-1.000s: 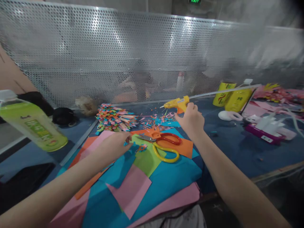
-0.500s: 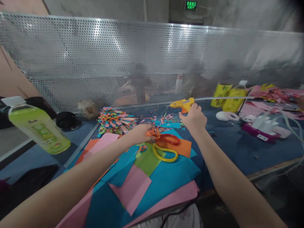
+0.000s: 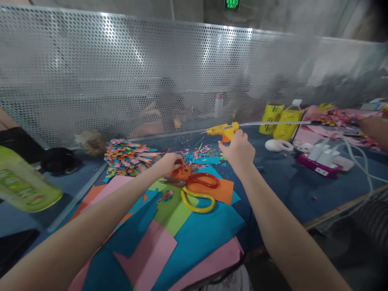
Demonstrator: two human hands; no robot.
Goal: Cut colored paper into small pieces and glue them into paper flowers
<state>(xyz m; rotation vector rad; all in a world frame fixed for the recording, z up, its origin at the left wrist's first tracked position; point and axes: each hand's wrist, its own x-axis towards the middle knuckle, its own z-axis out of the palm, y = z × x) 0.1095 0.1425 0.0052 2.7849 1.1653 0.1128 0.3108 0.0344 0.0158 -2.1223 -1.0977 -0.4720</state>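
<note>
My right hand (image 3: 241,152) grips a yellow hot glue gun (image 3: 223,130) by its handle, the nozzle pointing left. A long pale rod runs from the back of the gun to the right. My left hand (image 3: 173,162) is curled over an orange paper piece (image 3: 182,173); anything between its fingertips is hidden. Just below lie scissors (image 3: 200,209) with one red and one yellow handle loop, resting on stacked coloured paper (image 3: 209,226). A small cut-paper piece (image 3: 167,196) sits left of the scissors. Beyond my left forearm stands a cone of layered paper strips (image 3: 124,158).
Paper scraps (image 3: 204,151) litter the table behind my hands. A green drink bottle (image 3: 27,182) leans at left. To the right are a yellow can (image 3: 270,118), a yellow bottle (image 3: 287,123) and a purple power strip (image 3: 318,165) with cables. A perforated metal screen (image 3: 182,52) bounds the back.
The view has swung right, so the things appear further left. My left hand has lifted slightly from the orange paper near the scissors. My right hand still holds the glue gun.
</note>
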